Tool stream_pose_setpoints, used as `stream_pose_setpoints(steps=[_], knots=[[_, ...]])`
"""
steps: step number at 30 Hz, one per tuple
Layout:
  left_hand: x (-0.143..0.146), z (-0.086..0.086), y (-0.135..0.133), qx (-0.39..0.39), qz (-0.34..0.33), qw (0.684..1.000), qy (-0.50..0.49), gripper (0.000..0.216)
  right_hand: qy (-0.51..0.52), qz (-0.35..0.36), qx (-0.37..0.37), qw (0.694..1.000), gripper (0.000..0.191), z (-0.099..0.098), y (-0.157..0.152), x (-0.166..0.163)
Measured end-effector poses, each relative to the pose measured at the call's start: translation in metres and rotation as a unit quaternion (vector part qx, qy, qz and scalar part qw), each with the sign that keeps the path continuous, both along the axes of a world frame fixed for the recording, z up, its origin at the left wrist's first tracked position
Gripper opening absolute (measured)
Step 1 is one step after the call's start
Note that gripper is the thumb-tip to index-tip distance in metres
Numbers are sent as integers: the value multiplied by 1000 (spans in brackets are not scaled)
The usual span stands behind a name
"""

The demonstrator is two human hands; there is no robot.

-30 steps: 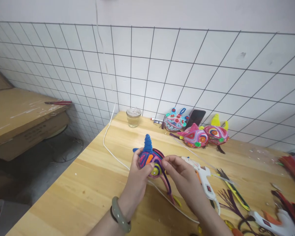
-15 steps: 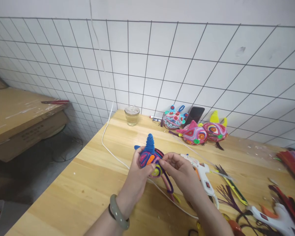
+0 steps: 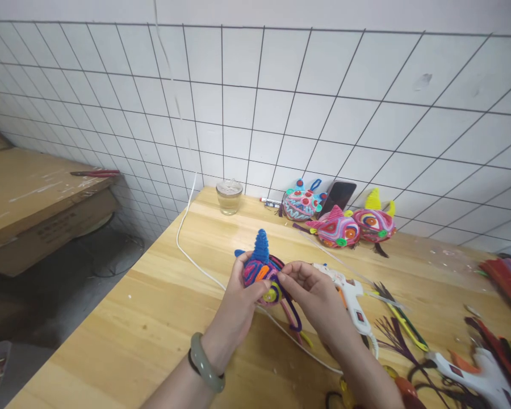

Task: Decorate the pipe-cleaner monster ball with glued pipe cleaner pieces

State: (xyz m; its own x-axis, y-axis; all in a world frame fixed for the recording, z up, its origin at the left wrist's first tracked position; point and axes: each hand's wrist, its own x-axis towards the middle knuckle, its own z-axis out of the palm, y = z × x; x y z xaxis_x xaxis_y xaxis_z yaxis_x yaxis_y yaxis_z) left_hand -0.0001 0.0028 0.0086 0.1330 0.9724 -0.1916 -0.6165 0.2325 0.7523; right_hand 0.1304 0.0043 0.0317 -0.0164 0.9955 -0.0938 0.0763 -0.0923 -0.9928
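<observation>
My left hand (image 3: 234,298) is closed round a small fish-shaped craft figure (image 3: 255,271) made of coiled pipe cleaners, with a blue fin standing up on top. An orange piece and a yellow-green round with a dark ring show on its side. Thumb and fingers of my right hand (image 3: 309,287) pinch a dark purple pipe cleaner (image 3: 296,318) against the figure's right side. Its loose end curls down below the hand, beside pink and yellow strands. The exact pinch point is partly hidden by my fingertips.
Three finished-looking fish figures (image 3: 336,227) and a phone (image 3: 340,196) stand by the tiled wall. A glass cup (image 3: 229,197) is at the back edge. Right are a white glue gun (image 3: 355,304), a second glue gun (image 3: 472,375), scissors (image 3: 402,318) and pipe cleaner bundles (image 3: 505,284). A white cord crosses the table.
The view has tilted slightly. Both hands keep nearly the same hold on the figure and the purple pipe cleaner, with only a tiny shift of the fingers.
</observation>
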Motion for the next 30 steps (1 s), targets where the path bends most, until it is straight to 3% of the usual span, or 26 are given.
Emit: stream_pose_setpoints(steps=[12,21,30], knots=[[3,-5,-1,19,27,999,26,48,7,-29,54,998,36,-5,-4,-7],[4,-2,0,6,42,998,35,47,13,7,32,999,33,-9,2,-2],[-2,-7,5,-10,12,1000,-17,40,121,27,-34,992,24,-14,8,10]])
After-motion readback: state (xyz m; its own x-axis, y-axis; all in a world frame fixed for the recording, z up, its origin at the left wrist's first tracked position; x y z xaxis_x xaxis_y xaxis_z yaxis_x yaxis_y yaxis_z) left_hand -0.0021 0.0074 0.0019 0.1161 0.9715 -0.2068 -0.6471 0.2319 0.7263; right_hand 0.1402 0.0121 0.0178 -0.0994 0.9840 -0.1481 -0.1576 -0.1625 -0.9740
